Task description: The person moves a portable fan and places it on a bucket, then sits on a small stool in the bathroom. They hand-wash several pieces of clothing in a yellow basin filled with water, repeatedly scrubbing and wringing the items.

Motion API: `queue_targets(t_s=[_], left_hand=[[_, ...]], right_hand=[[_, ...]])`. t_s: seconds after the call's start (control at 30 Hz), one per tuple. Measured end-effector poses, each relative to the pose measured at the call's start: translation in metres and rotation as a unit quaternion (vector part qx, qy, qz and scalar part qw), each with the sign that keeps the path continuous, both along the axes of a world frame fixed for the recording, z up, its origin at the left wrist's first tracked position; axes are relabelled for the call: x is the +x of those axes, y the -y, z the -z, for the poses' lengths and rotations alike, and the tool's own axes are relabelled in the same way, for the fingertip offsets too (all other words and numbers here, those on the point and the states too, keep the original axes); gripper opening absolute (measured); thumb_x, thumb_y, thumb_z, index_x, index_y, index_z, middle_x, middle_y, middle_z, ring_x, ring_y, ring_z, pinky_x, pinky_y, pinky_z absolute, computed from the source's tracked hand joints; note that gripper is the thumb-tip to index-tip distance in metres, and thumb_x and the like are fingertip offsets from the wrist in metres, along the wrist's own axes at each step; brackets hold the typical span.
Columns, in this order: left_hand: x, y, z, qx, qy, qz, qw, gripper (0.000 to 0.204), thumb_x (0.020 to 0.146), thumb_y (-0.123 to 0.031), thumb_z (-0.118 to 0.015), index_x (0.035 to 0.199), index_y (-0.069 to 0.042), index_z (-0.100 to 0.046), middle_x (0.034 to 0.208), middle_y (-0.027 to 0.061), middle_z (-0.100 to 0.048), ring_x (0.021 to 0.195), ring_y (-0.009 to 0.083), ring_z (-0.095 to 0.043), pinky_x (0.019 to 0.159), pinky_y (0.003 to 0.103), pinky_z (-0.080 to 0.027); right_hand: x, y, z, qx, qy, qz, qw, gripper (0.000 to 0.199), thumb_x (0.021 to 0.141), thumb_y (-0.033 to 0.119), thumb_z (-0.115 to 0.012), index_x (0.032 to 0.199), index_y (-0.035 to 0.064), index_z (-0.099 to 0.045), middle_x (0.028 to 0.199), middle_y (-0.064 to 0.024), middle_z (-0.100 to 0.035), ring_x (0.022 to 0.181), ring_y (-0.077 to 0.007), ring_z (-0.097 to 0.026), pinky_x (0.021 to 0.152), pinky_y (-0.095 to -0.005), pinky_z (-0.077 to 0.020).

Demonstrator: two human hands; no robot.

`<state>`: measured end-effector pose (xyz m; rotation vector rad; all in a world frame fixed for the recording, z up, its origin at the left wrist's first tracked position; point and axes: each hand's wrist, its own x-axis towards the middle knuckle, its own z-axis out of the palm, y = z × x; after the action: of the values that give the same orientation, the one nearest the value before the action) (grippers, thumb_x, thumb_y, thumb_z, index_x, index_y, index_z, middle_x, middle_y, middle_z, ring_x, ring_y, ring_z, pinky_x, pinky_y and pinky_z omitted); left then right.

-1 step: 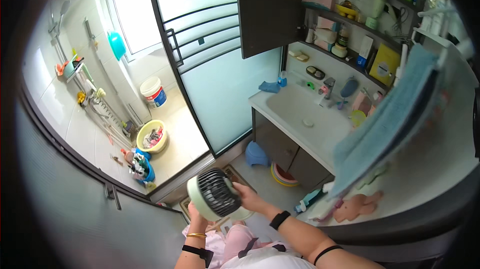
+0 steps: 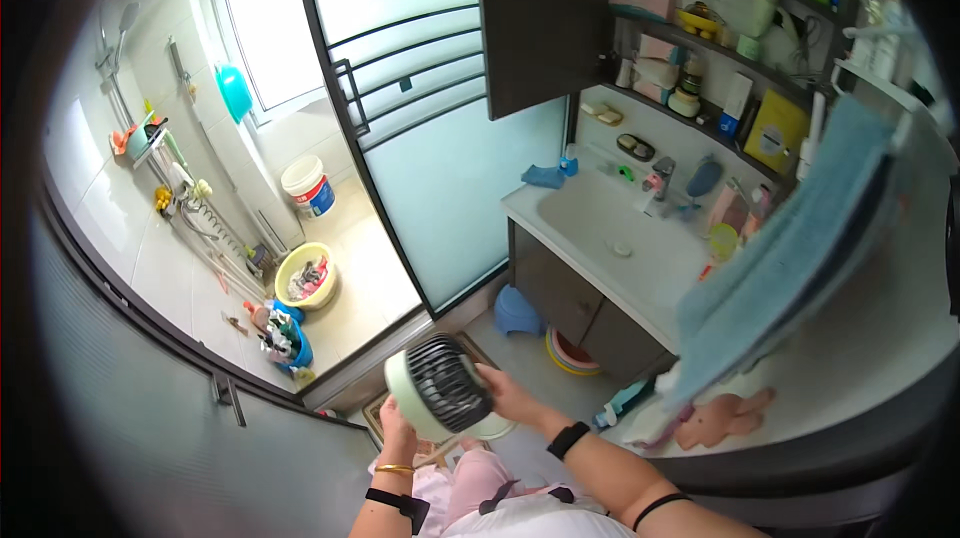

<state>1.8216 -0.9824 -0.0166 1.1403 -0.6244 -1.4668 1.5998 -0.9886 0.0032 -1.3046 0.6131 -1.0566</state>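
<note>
A small desk fan (image 2: 447,384) with a pale green housing and black grille is held up in front of my body, tilted, between both hands. My left hand (image 2: 397,428) is closed on the lower left of the green housing, its fingers partly hidden behind it. On the other side, my right hand (image 2: 506,396) grips the fan near the edge of the black grille; its fingertips are partly covered. A pale round part, seemingly the fan's base, shows below the grille.
To the right stand a white washbasin (image 2: 610,225) and a hanging blue towel (image 2: 790,248). Beneath the basin are a blue stool (image 2: 517,311) and a striped tub (image 2: 572,352). Beyond an open frosted door, a yellow basin (image 2: 322,296) with cloths and a white bucket (image 2: 302,176) sit on tiles.
The fan and both hands have shifted very slightly to the right. The whole view has moved a little too. My grip on the fan looks the same.
</note>
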Motion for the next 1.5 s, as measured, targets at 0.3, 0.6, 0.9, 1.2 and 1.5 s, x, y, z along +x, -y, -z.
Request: queue_targets(t_s=[0.3,0.6,0.9,1.2,1.5], left_hand=[[0.019,0.146,0.094,0.079,0.056,0.135,0.986,0.027,0.096,-0.029,-0.046,0.094,-0.005,-0.059,0.082,0.0003,-0.062,0.071,0.0101,-0.056,0.066,0.026,-0.046],[0.001,0.244,0.101,0.163,-0.058,0.117,0.978,0.019,0.095,-0.024,-0.047,0.102,-0.007,-0.05,0.085,0.0018,-0.058,0.074,0.0103,-0.055,0.065,0.025,-0.046],[-0.001,0.28,0.13,0.058,-0.02,0.109,0.992,0.039,0.077,-0.006,-0.069,0.107,-0.002,-0.045,0.101,0.0074,-0.057,0.093,0.0153,-0.056,0.082,0.029,-0.045],[0.007,0.284,0.144,0.121,0.343,0.049,0.93,0.038,0.078,-0.016,-0.07,0.106,0.002,-0.053,0.102,0.0074,-0.058,0.094,0.0212,-0.056,0.089,0.033,-0.042],[0.034,0.277,0.183,0.198,-0.12,0.183,0.955,0.032,0.087,-0.008,-0.057,0.118,-0.002,-0.053,0.109,0.004,-0.061,0.096,0.0123,-0.058,0.085,0.028,-0.046]], right_hand=[[-0.037,0.104,0.076,0.08,-0.19,0.237,0.949,0.054,0.089,0.011,-0.054,0.137,0.0008,-0.032,0.137,-0.0098,-0.04,0.124,-0.0182,-0.041,0.102,-0.0313,-0.034],[-0.001,0.198,0.103,0.275,0.141,0.239,0.92,0.039,0.095,0.026,-0.046,0.131,0.0093,-0.044,0.129,-0.0038,-0.049,0.117,-0.0163,-0.047,0.1,-0.0332,-0.0381],[0.015,0.266,0.117,0.372,0.049,0.156,0.914,0.046,0.097,0.026,-0.043,0.138,0.0075,-0.033,0.137,-0.0053,-0.041,0.122,-0.0158,-0.04,0.101,-0.0322,-0.0351],[0.026,0.301,0.134,0.431,0.116,0.153,0.882,0.036,0.093,0.023,-0.051,0.122,0.003,-0.051,0.117,-0.0099,-0.058,0.103,-0.0199,-0.059,0.088,-0.0328,-0.0507],[0.03,0.303,0.167,0.468,0.131,0.015,0.874,0.04,0.093,0.017,-0.052,0.13,0.0044,-0.044,0.127,-0.006,-0.05,0.112,-0.0163,-0.05,0.096,-0.0301,-0.0417]])
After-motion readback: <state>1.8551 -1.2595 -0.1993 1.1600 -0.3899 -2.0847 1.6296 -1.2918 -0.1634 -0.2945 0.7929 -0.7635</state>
